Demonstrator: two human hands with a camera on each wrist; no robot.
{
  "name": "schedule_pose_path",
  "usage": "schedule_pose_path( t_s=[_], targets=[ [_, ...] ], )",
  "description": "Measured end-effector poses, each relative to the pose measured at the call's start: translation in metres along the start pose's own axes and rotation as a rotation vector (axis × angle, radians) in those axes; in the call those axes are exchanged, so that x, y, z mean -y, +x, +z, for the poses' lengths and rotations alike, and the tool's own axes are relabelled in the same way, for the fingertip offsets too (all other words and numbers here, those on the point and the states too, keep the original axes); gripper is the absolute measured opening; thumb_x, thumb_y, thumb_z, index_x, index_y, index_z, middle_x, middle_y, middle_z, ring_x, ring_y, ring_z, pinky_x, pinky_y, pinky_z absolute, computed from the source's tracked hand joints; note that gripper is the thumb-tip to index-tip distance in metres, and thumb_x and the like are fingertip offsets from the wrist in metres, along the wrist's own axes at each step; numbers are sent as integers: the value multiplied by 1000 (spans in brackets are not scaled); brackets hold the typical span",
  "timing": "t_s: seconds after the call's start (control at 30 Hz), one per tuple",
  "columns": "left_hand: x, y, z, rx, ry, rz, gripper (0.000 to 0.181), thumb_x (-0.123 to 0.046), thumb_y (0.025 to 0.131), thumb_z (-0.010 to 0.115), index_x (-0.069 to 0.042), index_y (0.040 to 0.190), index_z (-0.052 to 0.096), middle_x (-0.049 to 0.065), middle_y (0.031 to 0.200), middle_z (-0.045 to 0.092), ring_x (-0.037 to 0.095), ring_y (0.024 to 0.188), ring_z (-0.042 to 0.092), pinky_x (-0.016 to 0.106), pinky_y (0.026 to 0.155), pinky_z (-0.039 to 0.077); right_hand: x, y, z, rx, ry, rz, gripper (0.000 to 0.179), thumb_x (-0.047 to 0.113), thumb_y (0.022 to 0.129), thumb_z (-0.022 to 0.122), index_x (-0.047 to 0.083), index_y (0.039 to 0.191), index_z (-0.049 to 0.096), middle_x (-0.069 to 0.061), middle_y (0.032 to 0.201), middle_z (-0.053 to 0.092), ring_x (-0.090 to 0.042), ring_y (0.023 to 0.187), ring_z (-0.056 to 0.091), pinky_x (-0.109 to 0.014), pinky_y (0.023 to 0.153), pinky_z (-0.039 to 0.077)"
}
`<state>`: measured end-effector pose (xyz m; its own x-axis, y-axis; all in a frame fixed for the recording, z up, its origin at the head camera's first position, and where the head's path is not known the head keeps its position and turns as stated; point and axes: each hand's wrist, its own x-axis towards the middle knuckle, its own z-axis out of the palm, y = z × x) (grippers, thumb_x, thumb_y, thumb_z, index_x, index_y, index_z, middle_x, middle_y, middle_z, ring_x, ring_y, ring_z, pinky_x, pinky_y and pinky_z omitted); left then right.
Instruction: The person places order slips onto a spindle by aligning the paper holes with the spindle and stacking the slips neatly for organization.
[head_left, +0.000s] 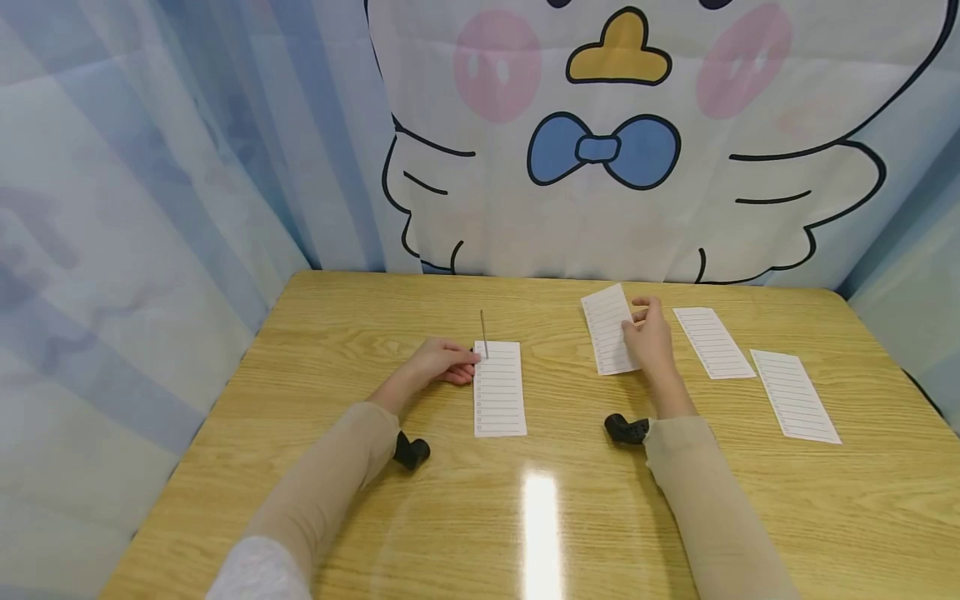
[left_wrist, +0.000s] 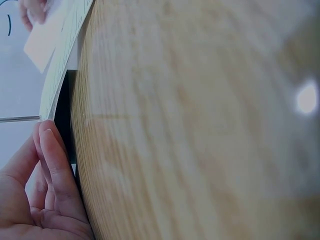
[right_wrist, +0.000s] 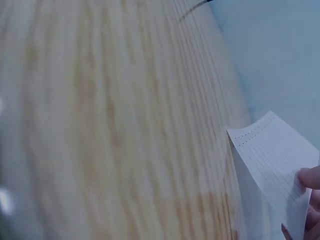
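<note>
In the head view a thin metal spike (head_left: 483,333) rises at the top of a lined paper slip (head_left: 500,396). That slip lies over a black base (left_wrist: 65,120), seen edge-on in the left wrist view and mostly covered. My left hand (head_left: 444,362) pinches the slip's left edge beside the spike, thumb against fingertips. To the right, my right hand (head_left: 649,337) holds another lined slip (head_left: 609,329) by its right edge, raised and tilted above the table. In the right wrist view this held slip (right_wrist: 275,160) bends slightly, and the thumb presses on its face.
Two more lined slips, a nearer one (head_left: 795,396) and a farther one (head_left: 714,343), lie flat on the wooden table (head_left: 465,517) at right. A patterned curtain (head_left: 525,225) hangs behind the table's back edge. Black wrist devices (head_left: 626,429) sit below both hands.
</note>
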<state>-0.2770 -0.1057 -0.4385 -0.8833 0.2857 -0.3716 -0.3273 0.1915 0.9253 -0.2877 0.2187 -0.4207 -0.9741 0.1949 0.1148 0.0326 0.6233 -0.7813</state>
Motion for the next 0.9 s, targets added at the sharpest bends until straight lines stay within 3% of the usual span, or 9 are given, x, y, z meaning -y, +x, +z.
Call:
schedule_pose_path(
  t_s=[0.3, 0.5, 0.7, 0.9],
  targets=[
    [-1, 0, 0, 2, -10, -1, 20, -9, 88, 61, 8, 98, 61, 5, 66, 61, 9, 56, 61, 20, 56, 54, 1, -1, -4, 58, 76, 139, 35, 8, 90, 49, -8, 122, 51, -20, 108, 50, -26, 94, 48, -27, 73, 40],
    [0, 1, 0, 11, -25, -5, 21, -9, 88, 61, 8, 99, 61, 5, 65, 61, 9, 55, 61, 20, 56, 53, 2, -3, -9, 104, 176, 219, 39, 14, 92, 52, -6, 125, 49, -21, 120, 50, -22, 99, 48, -24, 79, 40],
    [1, 2, 0, 7, -19, -3, 20, -9, 88, 61, 8, 98, 61, 5, 65, 61, 9, 55, 61, 20, 55, 53, 9, -7, -15, 157, 245, 269, 44, 21, 93, 53, -3, 129, 47, -18, 127, 46, -14, 95, 47, -20, 76, 42],
    [1, 2, -1, 4, -15, -6, 21, -8, 88, 61, 9, 99, 61, 5, 66, 61, 9, 55, 61, 20, 56, 53, 25, -16, -19, 178, 420, 326, 50, 21, 91, 57, -2, 133, 43, -5, 115, 48, -4, 87, 49, -16, 74, 44]
  ],
)
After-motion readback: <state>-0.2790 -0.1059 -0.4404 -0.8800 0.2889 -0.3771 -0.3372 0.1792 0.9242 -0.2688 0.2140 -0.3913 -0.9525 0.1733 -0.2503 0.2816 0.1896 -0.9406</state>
